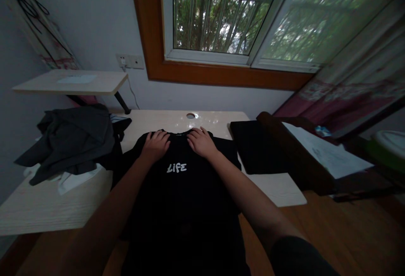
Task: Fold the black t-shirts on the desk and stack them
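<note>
A black T-shirt [183, 200] is lying face up on a pale wooden table [47, 208], its long axis running straight away from the person. The collar is pointing toward the window wall and the hem is hanging over the near table edge. The cloth is looking soft and matte, and white block letters spelling "LIFE" [176, 168] are reading upright on the chest.

The left hand [155, 145] is resting flat on the left shoulder area, fingers spread and relaxed, grasping nothing. The right hand [201, 142] is lying palm down just beside the collar on the right shoulder, also released and pressing the fabric.

To the left, a rumpled heap of dark grey clothes [71, 141] is sitting on the table, touching the shirt's sleeve, with white fabric showing beneath it. To the right, a folded black garment [253, 147] is lying flat, near the shirt. Beyond the collar, a round cable hole [190, 116] is showing in the tabletop. Further right, a dark brown chair back [291, 153] is standing with white paper [325, 153] beside it.
</note>
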Tool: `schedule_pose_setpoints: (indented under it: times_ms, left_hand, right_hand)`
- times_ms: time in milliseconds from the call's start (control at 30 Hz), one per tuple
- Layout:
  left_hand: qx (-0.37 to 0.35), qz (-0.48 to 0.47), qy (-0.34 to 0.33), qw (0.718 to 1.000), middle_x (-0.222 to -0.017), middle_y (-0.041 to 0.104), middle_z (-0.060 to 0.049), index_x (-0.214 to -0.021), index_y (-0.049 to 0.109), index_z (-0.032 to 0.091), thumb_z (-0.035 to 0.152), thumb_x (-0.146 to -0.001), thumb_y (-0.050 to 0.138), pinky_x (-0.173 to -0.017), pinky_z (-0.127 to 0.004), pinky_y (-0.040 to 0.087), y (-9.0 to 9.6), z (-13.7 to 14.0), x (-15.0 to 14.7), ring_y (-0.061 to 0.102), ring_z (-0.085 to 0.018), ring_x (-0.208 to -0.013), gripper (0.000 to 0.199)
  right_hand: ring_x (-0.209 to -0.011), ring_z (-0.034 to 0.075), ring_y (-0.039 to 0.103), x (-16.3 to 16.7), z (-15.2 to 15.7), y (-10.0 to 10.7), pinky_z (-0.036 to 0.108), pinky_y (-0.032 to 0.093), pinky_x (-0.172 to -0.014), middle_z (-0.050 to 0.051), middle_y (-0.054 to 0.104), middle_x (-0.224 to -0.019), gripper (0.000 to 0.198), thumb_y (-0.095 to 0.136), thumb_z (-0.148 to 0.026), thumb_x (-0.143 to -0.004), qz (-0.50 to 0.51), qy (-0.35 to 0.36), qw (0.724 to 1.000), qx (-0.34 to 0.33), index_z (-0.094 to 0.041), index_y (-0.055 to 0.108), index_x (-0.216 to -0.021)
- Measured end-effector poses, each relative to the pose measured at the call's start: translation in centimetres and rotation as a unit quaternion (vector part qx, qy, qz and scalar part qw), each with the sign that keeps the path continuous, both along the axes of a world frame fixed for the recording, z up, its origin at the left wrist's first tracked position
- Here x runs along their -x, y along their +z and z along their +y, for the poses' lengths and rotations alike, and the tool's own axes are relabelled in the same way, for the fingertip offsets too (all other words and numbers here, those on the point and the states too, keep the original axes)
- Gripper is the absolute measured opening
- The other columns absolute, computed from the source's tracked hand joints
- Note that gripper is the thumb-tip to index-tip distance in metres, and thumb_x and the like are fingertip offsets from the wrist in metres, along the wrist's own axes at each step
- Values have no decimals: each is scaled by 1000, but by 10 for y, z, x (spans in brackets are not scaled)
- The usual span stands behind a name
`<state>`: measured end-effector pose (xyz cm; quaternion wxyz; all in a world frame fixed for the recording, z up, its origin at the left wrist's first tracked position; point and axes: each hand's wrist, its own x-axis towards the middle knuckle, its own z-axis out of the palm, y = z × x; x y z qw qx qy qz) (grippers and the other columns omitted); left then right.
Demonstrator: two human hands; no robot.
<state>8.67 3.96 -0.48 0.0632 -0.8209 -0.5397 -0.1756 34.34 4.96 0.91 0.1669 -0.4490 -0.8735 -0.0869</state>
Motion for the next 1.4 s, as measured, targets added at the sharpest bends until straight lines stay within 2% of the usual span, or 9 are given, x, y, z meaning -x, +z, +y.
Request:
schedule_pose_setpoints:
  times_ms: [167, 367, 567, 633, 733, 867, 967, 1200, 1400]
  left_hand:
    - [45, -1, 78, 996, -152, 52, -8, -139, 56, 27, 42, -99, 40, -121, -61, 19, 1, 16, 7, 42, -29, -142, 45]
    - [57, -14, 88, 994, -152, 51, -9, -139, 55, 28, 43, -98, 42, -118, -67, 19, -1, 30, 15, 36, -33, -145, 46]
    - [16, -43, 124, 991, -126, 63, -16, -132, 61, 23, 39, -97, 45, -102, -52, 43, -3, 43, 28, 53, -34, -122, 42]
    - [26, -64, 137, 988, -120, 65, -16, -127, 64, 21, 41, -97, 47, -100, -47, 46, -3, 50, 33, 56, -32, -115, 40]
    - [70, -77, 131, 986, -108, 70, -12, -109, 72, 19, 42, -95, 50, -101, -41, 46, -1, 63, 38, 61, -28, -105, 35]
    - [111, -65, 127, 984, -96, 72, -8, -90, 74, 20, 31, -85, 59, -96, -36, 48, 7, 77, 40, 65, -24, -95, 20]
    - [100, -65, 135, 984, -98, 71, -7, -88, 73, 21, 27, -82, 59, -92, -35, 49, 15, 82, 41, 63, -23, -94, 16]
    - [11, -60, 187, 980, -103, 66, -11, -90, 70, 23, 29, -89, 53, -89, -41, 49, 20, 83, 42, 58, -29, -101, 17]
    - [31, -60, 234, 970, -111, 63, -12, -102, 65, 22, 29, -97, 43, -81, -38, 48, 9, 80, 42, 63, -26, -94, 24]
  right_hand:
    - [-143, 28, 40, 5, 17, -7, 55, 21, -121, 9, 62, -141, 37, 42, -36, -104, -2, -40, 999, 17, -22, 63, -131]
    - [-141, 30, 43, 3, 34, -15, 56, 27, -118, 7, 56, -148, 40, 42, -38, -103, 10, -76, 996, 37, -25, 58, -137]
    - [-136, 31, 47, -3, 38, -15, 55, 31, -115, 10, 59, -145, 40, 45, -34, -102, 24, -91, 995, 35, -22, 59, -136]
    - [-134, 30, 49, -4, 38, -14, 52, 33, -114, 10, 60, -143, 39, 46, -33, -101, 26, -84, 995, 38, -21, 61, -135]
    - [-132, 29, 50, -4, 38, -11, 50, 33, -114, 10, 61, -141, 37, 47, -31, -100, 24, -62, 997, 35, -22, 62, -133]
    - [-133, 29, 49, -2, 38, -8, 51, 32, -115, 10, 63, -139, 36, 48, -29, -99, 19, -46, 998, 26, -23, 63, -132]
    - [-132, 28, 49, 0, 39, -6, 51, 31, -116, 11, 64, -137, 34, 48, -29, -100, 13, -40, 999, 21, -22, 65, -129]
    - [-130, 29, 50, 7, 44, -7, 50, 36, -113, 10, 63, -137, 34, 48, -34, -101, 13, -50, 998, 21, -24, 64, -129]
    - [-131, 29, 50, -2, 47, -10, 49, 41, -110, 7, 52, -150, 44, 52, -30, -99, 24, -39, 998, 51, -29, 53, -143]
